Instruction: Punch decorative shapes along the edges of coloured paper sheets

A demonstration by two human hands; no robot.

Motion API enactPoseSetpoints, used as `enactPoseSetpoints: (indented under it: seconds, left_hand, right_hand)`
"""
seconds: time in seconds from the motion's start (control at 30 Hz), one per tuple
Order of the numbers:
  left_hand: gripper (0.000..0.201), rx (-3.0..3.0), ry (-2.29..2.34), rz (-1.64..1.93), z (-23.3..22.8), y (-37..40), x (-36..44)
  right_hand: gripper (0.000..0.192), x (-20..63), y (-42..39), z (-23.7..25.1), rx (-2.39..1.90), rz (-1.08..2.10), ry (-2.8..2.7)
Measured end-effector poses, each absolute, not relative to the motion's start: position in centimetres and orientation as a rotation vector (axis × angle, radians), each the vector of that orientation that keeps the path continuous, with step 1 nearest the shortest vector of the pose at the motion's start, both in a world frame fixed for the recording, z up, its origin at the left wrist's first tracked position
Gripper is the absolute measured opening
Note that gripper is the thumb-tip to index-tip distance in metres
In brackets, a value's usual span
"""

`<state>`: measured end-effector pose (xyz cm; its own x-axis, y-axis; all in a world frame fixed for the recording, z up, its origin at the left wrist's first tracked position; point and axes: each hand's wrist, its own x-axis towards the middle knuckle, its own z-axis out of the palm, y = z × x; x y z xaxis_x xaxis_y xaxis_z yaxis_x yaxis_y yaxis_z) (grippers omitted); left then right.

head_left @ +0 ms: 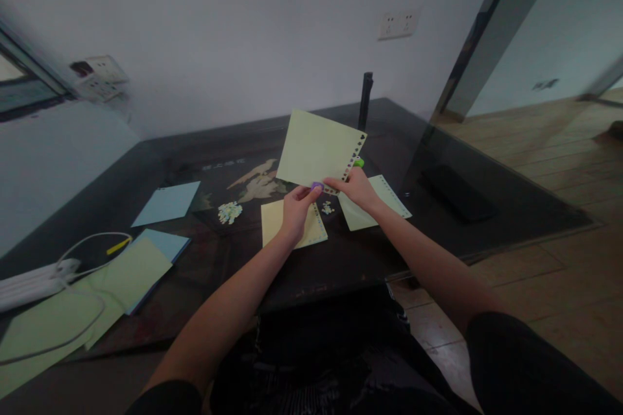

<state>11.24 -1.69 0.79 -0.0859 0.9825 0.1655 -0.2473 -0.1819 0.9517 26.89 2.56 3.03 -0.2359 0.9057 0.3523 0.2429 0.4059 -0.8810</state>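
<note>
Holding a pale green sheet up above the dark surface, both hands gripping its lower edge. Left hand is pinching the bottom edge with fingers closed, a small purple item sitting at the fingertips; can't tell what it is. Right hand is closed on the lower right corner, right by the row of punched holes running along the sheet's right edge; a green item is showing just behind that hand. Lying flat under the hands: a yellow sheet below the left, another pale green sheet with a punched edge below the right. Small pile of paper bits is sitting left of the yellow sheet. Further left, blue sheets and more green paper are lying beside a white power strip with its cable.
</note>
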Motion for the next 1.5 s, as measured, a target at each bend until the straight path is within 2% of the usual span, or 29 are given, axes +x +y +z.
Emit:
enactPoseSetpoints:
  seconds: [0.6, 1.1, 1.5]
  left_hand:
    - [0.027, 1.125, 0.938, 1.513, 0.5, -1.3, 11.4]
    - [0.029, 1.154, 0.946, 1.479, 0.2, -1.2, 11.4]
    - [0.029, 1.16, 1.005, 1.389, 0.0, -1.2, 11.4]
  right_hand:
    - [0.023, 26.8, 2.0, 3.8, -1.055, 0.937, -1.676]
    - [0.03, 27.4, 1.9, 2.5, -1.021, 1.049, -1.576]
    - [0.025, 27.4, 1.5, 2.6, -1.121, 0.903, -1.527]
